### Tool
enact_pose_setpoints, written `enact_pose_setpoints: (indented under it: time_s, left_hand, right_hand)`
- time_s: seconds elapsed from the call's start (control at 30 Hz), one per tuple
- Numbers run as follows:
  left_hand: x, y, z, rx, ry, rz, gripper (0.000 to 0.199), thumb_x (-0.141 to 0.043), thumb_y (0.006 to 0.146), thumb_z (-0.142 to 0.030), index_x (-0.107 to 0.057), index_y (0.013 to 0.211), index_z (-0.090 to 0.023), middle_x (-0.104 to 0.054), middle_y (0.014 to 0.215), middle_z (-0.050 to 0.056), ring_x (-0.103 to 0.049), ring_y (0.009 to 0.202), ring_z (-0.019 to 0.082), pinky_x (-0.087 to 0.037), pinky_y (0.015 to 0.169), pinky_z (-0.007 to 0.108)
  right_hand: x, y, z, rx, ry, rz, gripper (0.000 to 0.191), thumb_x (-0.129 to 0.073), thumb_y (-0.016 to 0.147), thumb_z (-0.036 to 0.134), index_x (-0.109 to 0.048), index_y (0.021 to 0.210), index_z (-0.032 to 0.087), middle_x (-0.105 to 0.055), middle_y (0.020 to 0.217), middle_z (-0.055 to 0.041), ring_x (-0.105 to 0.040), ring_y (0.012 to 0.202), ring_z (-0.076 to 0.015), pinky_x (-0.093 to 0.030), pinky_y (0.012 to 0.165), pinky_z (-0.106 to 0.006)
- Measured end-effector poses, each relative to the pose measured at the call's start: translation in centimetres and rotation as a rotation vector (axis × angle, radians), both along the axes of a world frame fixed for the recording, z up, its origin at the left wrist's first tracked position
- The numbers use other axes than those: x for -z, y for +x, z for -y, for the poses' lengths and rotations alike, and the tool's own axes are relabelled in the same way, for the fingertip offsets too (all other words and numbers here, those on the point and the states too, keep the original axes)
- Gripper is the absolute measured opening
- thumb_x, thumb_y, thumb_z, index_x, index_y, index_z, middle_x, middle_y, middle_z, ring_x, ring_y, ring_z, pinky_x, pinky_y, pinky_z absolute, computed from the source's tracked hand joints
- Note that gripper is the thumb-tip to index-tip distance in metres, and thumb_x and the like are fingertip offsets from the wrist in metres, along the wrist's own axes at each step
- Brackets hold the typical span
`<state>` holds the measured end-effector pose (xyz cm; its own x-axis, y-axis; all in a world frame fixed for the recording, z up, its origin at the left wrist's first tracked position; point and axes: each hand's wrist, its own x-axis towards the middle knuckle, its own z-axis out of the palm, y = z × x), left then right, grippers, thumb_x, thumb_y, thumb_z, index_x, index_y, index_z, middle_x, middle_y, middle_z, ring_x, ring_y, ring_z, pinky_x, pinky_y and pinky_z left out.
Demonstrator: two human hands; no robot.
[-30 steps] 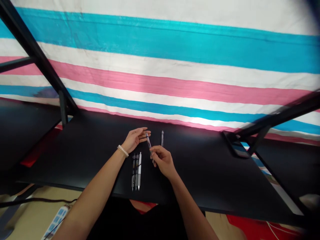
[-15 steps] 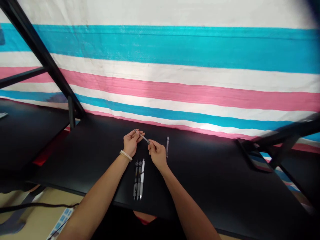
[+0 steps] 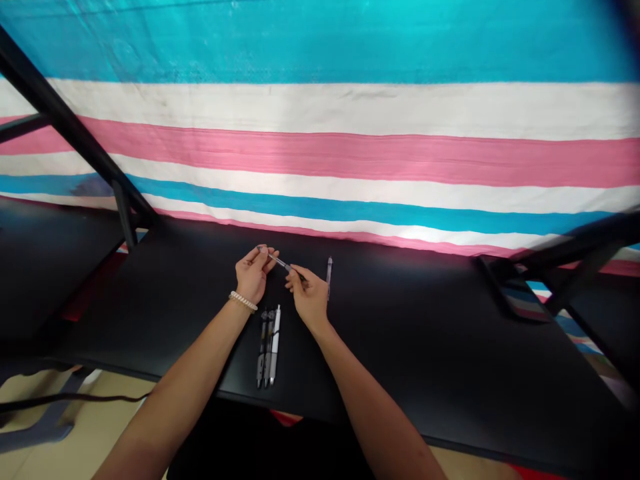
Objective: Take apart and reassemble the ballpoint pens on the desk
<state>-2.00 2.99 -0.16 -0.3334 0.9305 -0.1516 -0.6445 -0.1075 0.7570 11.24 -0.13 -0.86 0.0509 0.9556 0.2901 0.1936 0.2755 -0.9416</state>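
Note:
My left hand (image 3: 253,270) and my right hand (image 3: 307,297) are close together above a black desk (image 3: 400,333). Both pinch a slim, clear-barrelled pen (image 3: 278,261) at opposite ends, and it slants across the gap between them. Just below my hands, several pens (image 3: 269,347) lie side by side, the rightmost one white. A lone translucent pen (image 3: 329,277) lies to the right of my right hand, not touching it. A beaded bracelet (image 3: 243,301) circles my left wrist.
A striped blue, white and pink tarpaulin (image 3: 320,160) hangs behind the desk. Black metal frame bars (image 3: 75,127) slant down at the left, and more stand at the right (image 3: 565,250). A dark cable (image 3: 75,398) crosses the tiled floor below the desk's front edge.
The pen has swung from steep in my right hand to nearly level, with my left hand now pinching its far end. The view has tilted upward.

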Motion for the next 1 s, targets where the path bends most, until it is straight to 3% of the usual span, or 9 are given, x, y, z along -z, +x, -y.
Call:
enact_pose_setpoints:
  time_s: [0.13, 0.27, 0.4, 0.5, 0.57, 0.63, 0.73, 0.9, 1.0]
  left_hand:
    - [0.12, -0.12, -0.12, -0.011, 0.005, 0.001, 0.028, -0.085, 0.068, -0.027, -0.069, 0.086, -0.013, -0.072, 0.085, 0.006, -0.072, 0.085, 0.017, -0.056, 0.089, 0.035]
    - [0.13, -0.18, -0.18, -0.005, -0.001, -0.002, 0.028, -0.085, 0.069, -0.028, -0.068, 0.086, -0.013, -0.072, 0.085, 0.006, -0.072, 0.084, 0.016, -0.056, 0.087, 0.034]
    - [0.01, -0.16, -0.15, -0.001, 0.001, 0.022, 0.028, -0.085, 0.068, -0.026, -0.068, 0.085, -0.012, -0.072, 0.084, 0.005, -0.073, 0.083, 0.017, -0.056, 0.086, 0.034]
    - [-0.06, -0.15, -0.15, 0.0, -0.002, 0.022, 0.026, -0.084, 0.07, -0.025, -0.067, 0.086, -0.013, -0.072, 0.084, 0.005, -0.072, 0.083, 0.016, -0.055, 0.088, 0.034]
    - [-0.07, -0.18, -0.17, -0.002, -0.012, 0.016, 0.025, -0.083, 0.071, -0.025, -0.067, 0.086, -0.013, -0.072, 0.084, 0.005, -0.072, 0.083, 0.016, -0.055, 0.088, 0.034]
    - [-0.05, -0.22, -0.2, -0.008, -0.016, 0.018, 0.025, -0.083, 0.072, -0.026, -0.067, 0.087, -0.013, -0.072, 0.084, 0.005, -0.072, 0.083, 0.016, -0.055, 0.089, 0.035]
    - [-0.01, -0.18, -0.19, -0.011, -0.011, 0.018, 0.026, -0.083, 0.072, -0.026, -0.066, 0.087, -0.014, -0.072, 0.085, 0.005, -0.072, 0.084, 0.016, -0.055, 0.089, 0.035]
    - [-0.12, -0.18, -0.2, -0.008, -0.011, 0.028, 0.021, -0.081, 0.074, -0.024, -0.068, 0.086, -0.013, -0.072, 0.083, 0.005, -0.072, 0.082, 0.015, -0.056, 0.088, 0.033]
    - [-0.3, -1.02, -0.55, -0.05, -0.002, 0.059, 0.016, -0.079, 0.077, -0.021, -0.068, 0.085, -0.013, -0.073, 0.085, 0.005, -0.072, 0.084, 0.015, -0.056, 0.087, 0.031]
  right_hand:
    - [-0.02, 0.09, -0.02, 0.002, 0.093, 0.051, 0.019, -0.067, 0.079, 0.023, -0.074, 0.096, 0.023, -0.063, 0.119, -0.0094, -0.063, 0.104, -0.0225, -0.056, 0.088, -0.039]
    - [-0.01, 0.22, -0.16, 0.019, -0.003, -0.018, 0.021, -0.06, 0.086, 0.029, -0.073, 0.098, 0.02, -0.067, 0.098, -0.0088, -0.066, 0.086, -0.0201, -0.058, 0.075, -0.035]
    - [-0.21, 0.26, -0.01, 0.006, 0.14, 0.06, 0.012, -0.064, 0.079, 0.025, -0.074, 0.085, 0.022, -0.061, 0.118, -0.0104, -0.061, 0.108, -0.0238, -0.054, 0.09, -0.04]
    - [-0.22, 0.17, 0.1, 0.022, -0.022, -0.007, 0.032, -0.063, 0.084, 0.037, -0.069, 0.111, 0.02, -0.066, 0.103, -0.0097, -0.067, 0.085, -0.0193, -0.057, 0.071, -0.033]
    - [-0.16, 0.2, 0.09, 0.023, -0.056, -0.016, 0.027, -0.056, 0.09, 0.039, -0.071, 0.102, 0.02, -0.068, 0.09, -0.0073, -0.066, 0.072, -0.0168, -0.057, 0.067, -0.032]
    - [-0.12, 0.28, 0.05, 0.021, 0.041, 0.048, 0.02, -0.058, 0.088, 0.035, -0.073, 0.09, 0.021, -0.067, 0.098, -0.008, -0.067, 0.086, -0.0193, -0.057, 0.079, -0.036]
    - [0.02, 0.25, -0.01, 0.028, 0.106, 0.055, 0.033, -0.069, 0.08, 0.034, -0.069, 0.112, 0.023, -0.061, 0.122, -0.0102, -0.064, 0.106, -0.0224, -0.056, 0.089, -0.038]
    - [0.45, -0.15, 0.11, -0.014, -0.079, -0.101, 0.034, -0.056, 0.091, 0.044, -0.069, 0.108, 0.017, -0.07, 0.084, -0.0068, -0.067, 0.067, -0.0159, -0.057, 0.063, -0.03]
    - [0.29, 0.11, 0.2, 0.07, -0.05, -0.103, 0.032, -0.057, 0.091, 0.044, -0.071, 0.101, 0.017, -0.07, 0.079, -0.0056, -0.066, 0.064, -0.0151, -0.056, 0.061, -0.029]
